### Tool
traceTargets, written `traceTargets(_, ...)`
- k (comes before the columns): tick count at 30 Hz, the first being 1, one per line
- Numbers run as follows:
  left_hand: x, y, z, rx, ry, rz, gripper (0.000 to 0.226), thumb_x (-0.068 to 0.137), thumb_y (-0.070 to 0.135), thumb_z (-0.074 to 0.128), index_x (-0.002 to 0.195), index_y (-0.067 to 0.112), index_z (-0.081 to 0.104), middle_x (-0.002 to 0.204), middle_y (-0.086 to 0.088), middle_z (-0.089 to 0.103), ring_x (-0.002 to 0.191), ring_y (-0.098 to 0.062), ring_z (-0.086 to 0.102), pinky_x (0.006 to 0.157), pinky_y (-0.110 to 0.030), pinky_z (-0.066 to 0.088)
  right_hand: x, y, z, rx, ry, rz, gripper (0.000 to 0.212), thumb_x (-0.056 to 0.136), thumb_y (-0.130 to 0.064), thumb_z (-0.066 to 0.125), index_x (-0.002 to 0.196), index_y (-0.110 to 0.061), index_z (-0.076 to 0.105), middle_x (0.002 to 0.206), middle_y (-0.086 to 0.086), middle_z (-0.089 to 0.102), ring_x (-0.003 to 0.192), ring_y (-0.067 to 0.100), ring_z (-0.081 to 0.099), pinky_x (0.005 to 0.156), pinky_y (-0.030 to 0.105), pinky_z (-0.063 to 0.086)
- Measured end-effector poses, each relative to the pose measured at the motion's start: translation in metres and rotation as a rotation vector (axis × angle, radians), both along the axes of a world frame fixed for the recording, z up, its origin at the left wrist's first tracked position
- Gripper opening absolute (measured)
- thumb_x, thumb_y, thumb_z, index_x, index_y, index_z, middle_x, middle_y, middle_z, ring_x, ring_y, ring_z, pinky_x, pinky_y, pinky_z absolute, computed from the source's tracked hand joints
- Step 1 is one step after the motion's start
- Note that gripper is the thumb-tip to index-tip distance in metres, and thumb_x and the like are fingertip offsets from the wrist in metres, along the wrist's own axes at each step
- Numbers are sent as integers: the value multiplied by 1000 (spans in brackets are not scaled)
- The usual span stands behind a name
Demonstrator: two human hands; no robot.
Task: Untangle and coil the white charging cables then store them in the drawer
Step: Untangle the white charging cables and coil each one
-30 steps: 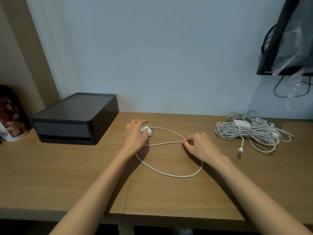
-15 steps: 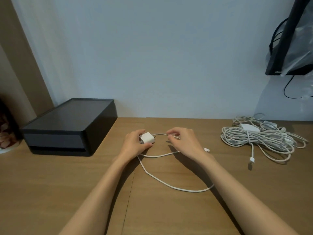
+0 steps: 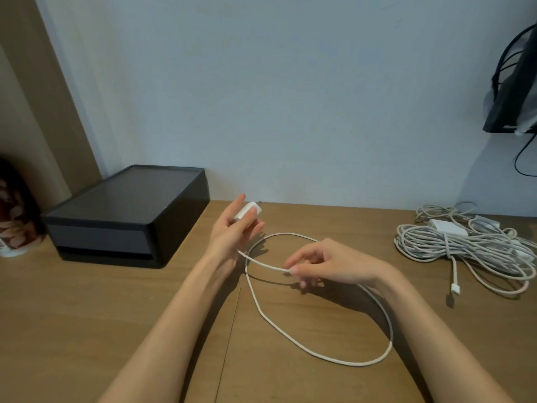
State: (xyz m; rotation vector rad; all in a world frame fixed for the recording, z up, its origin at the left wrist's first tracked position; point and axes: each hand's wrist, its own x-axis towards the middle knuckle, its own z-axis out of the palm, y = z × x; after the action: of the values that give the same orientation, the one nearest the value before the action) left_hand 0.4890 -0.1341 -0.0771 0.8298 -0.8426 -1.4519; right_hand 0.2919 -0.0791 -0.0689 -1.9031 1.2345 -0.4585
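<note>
Right of the one drawer [image 3: 125,216], left grip [image 3: 229,237] clamped one plug [image 3: 247,212], right grip [image 3: 334,263] pinched one cable [image 3: 319,353]; one tangled bundle [image 3: 465,248] lay farther right.

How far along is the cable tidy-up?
Done: no finished coil in view; the black drawer box looks closed. In hand: the left hand holds a white plug adapter, the right hand pinches its thin white cable, which lies in one loose loop on the wooden table. Left: finishing that coil, the tangled white cable pile at the right, then storing both.
</note>
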Motion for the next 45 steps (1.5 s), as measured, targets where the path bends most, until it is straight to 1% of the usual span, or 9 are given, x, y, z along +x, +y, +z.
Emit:
traceTargets(4, 5, 3, 5, 44, 10, -101, 27, 90, 11, 58, 115, 19, 64, 115, -11, 58, 83, -18, 65, 65, -24, 59, -1, 2, 10, -217, -156, -172, 20, 96, -23, 54, 93, -19, 74, 63, -8, 57, 57, 10, 43, 51, 17, 33)
traceTargets(8, 1, 10, 8, 11, -148, -270, 22, 94, 11, 53, 112, 15, 65, 122, -11, 52, 103, -22, 61, 68, -25, 59, -6, -1, 20, -395, -571, -480, 22, 97, -22, 51, 88, -16, 71, 48, -13, 35, 49, 12, 23, 47, 22, 21)
traceTargets(13, -10, 29, 15, -91, -274, -517, 24, 96, 18, 49, 110, 23, 67, 120, -8, 52, 93, -18, 65, 71, -26, 58, -2, 2, 32, -441, -829, -493, 24, 87, -40, 55, 84, -25, 74, 49, -7, 22, 49, 11, 16, 45, 20, 18)
traceTargets(19, -22, 36, 13, -108, -399, -641, 38, 87, 48, 42, 116, 29, 58, 122, -7, 43, 106, -19, 54, 77, -25, 55, -3, 9, 43, -439, -931, -511, 25, 81, -44, 57, 83, -29, 76, 57, -4, 15, 54, 12, 13, 47, 21, 14)
traceTargets(23, -24, 36, 5, -497, -793, -510, 20, 90, 34, 52, 108, 26, 47, 102, 1, 51, 83, 0, 61, 71, -18, 52, -1, 11, 47, -385, -994, -477, 24, 82, -39, 57, 86, -23, 75, 63, 1, 12, 54, 12, 12, 46, 19, 14)
traceTargets(28, -21, 29, 7, -505, -813, -419, 19, 93, 39, 43, 101, 22, 46, 104, -1, 57, 94, -4, 65, 89, -29, 53, 1, 9, 48, -350, -1043, -409, 22, 91, -29, 53, 100, -19, 71, 67, 7, 12, 53, 11, 12, 44, 18, 14)
traceTargets(33, -25, 27, 13, -147, -289, -423, 26, 97, 44, 33, 100, 22, 46, 109, -7, 65, 107, -30, 62, 93, -49, 47, -4, 3, 38, -493, -682, -451, 30, 101, -14, 43, 75, -15, 58, 98, 8, 68, 49, 2, 35, 50, 16, 26)
traceTargets(38, -26, 27, 11, -38, -48, -469, 31, 97, 45, 30, 97, 21, 50, 113, -15, 65, 100, -31, 58, 82, -39, 48, 6, -1, 17, -640, -218, -455, 27, 102, -20, 43, 110, -25, 68, 83, -14, 62, 86, -8, 52, 73, 4, 33)
traceTargets(45, -28, 30, 8, -94, -143, -395, 40, 100, 41, 27, 136, 37, 45, 124, -5, 56, 114, -16, 54, 103, -31, 39, 21, 6, 12, -487, 130, -283, 37, 104, -28, 33, 135, -18, 50, 123, -4, 48, 115, 13, 36, 91, 20, 25)
